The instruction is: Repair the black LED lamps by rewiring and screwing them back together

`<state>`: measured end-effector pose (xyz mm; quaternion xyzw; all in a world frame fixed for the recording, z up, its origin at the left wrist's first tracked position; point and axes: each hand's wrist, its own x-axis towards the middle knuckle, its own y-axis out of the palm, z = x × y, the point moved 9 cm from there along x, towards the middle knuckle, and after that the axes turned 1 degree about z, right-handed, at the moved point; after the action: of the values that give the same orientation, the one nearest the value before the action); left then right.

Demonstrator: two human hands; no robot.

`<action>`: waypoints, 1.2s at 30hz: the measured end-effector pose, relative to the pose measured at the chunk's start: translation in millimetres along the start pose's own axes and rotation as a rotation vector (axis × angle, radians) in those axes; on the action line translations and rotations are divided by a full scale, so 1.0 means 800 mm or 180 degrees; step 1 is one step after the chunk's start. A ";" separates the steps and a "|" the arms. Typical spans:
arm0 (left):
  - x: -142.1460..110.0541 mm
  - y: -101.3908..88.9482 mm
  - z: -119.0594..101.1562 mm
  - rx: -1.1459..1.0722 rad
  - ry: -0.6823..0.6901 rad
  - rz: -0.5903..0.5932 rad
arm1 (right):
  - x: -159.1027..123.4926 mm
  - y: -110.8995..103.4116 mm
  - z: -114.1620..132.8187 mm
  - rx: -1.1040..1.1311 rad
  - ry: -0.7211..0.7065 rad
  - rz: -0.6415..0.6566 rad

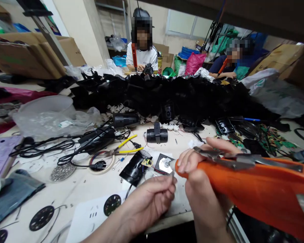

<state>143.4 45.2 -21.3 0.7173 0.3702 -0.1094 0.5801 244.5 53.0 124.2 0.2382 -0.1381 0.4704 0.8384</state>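
My right hand [196, 168] is wrapped round an orange electric screwdriver [245, 179] with a metal lever along its top. The tool lies sideways, its nose pointing left. My left hand [152, 195] is closed in a pinch just below that nose; something small and greyish shows at the fingertips, too small to name. Behind the fingertips lies a black square part with a white face [164, 164], close to the screwdriver's tip. Beside it rests a curved black housing [135, 167] with a small circuit board [147, 162] and thin wires.
Yellow-handled pliers [126, 141], a tape roll [92, 165] and a pile of screws [62, 172] lie to the left. A black cylindrical unit [157, 135] stands further back. A black heap [162, 91] spans the table; two people sit behind it. Circuit boards [276, 138] lie right.
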 end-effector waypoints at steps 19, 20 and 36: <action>0.051 0.030 -0.101 0.6075 0.2123 -0.0574 | 0.014 -0.027 -0.072 -0.0895 0.0129 -0.0433; 0.051 0.029 -0.100 0.6079 0.2111 -0.0578 | 0.014 -0.027 -0.074 -0.0881 0.0142 -0.0446; 0.051 0.016 -0.092 0.5620 0.2100 -0.0700 | 0.015 -0.020 -0.096 -0.0861 0.0345 -0.0131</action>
<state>160.5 128.0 -13.3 0.8527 0.3643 -0.1957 -0.3193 264.6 95.2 60.4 0.1001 -0.1499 0.4423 0.8786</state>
